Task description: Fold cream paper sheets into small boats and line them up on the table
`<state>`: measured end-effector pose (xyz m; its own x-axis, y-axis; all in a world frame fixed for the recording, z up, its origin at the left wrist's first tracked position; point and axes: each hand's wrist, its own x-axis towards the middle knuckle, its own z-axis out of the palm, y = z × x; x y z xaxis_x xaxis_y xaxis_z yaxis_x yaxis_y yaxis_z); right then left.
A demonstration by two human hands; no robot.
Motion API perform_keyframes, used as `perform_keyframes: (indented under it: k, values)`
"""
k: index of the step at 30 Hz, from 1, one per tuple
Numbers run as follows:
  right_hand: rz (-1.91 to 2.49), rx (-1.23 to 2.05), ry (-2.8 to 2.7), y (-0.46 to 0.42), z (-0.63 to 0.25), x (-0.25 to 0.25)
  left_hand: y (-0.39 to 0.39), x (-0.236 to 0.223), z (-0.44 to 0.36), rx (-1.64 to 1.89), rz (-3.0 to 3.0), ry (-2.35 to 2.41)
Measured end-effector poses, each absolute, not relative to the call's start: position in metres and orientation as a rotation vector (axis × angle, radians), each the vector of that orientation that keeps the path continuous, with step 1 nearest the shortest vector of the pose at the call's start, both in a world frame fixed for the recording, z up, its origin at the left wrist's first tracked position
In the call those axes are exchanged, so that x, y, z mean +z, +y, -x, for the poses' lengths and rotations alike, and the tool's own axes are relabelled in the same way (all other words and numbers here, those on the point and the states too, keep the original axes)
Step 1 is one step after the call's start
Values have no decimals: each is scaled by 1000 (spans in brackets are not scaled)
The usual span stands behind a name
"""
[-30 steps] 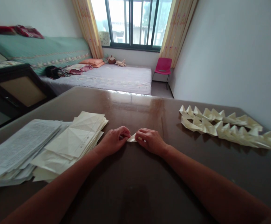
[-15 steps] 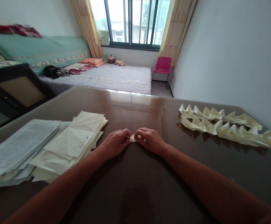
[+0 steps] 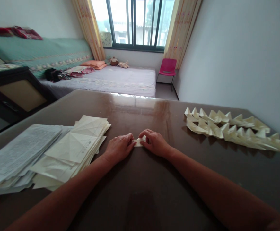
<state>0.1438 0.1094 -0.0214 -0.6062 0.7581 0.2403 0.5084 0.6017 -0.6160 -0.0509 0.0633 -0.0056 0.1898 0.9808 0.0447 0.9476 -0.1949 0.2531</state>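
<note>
A small folded piece of cream paper [image 3: 138, 143] lies on the brown table between my hands, mostly covered by my fingers. My left hand [image 3: 121, 146] pinches its left end, thumb and fingers closed together. At the other end my right hand [image 3: 154, 142] grips the paper between thumb and curled fingers. Left of my hands, a stack of creased cream sheets [image 3: 74, 144] overlaps a pile of printed pages [image 3: 19, 150]. Two rows of folded paper boats [image 3: 223, 128] with pointed peaks stand at the right.
The glossy brown table [image 3: 140, 192] reaches forward to a bed [image 3: 127, 78] below the window. A dark cabinet [image 3: 21, 91] stands at the left, and a pink chair [image 3: 167, 67] near the right wall.
My right hand's fingers have lifted slightly and opened a little from the thumb. More of the folded paper shows between my hands, now looking flatter and wider.
</note>
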Motion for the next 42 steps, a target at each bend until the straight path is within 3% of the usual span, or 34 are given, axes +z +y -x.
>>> perform_keyframes:
  k: [3, 12, 18, 28, 34, 42]
  values:
    - [1044, 819, -2213, 119, -152, -17, 63, -5, 49, 268, -2281, 1900]
    - [1198, 636, -2377, 129, -157, -22, 63, -7, 52, 358, -2224, 1827]
    - [1254, 876, -2358, 130, -157, -13, 62, -9, 54, 462, -2206, 1795]
    - [976, 1428, -1989, 129, -166, -22, 70, -9, 62, 738, -1910, 1525]
    - [905, 1582, -1797, 127, -163, -21, 68, -14, 55, 955, -1798, 1426]
    - [919, 1654, -1644, 120, -159, -15, 60, -6, 48, 973, -1848, 1555]
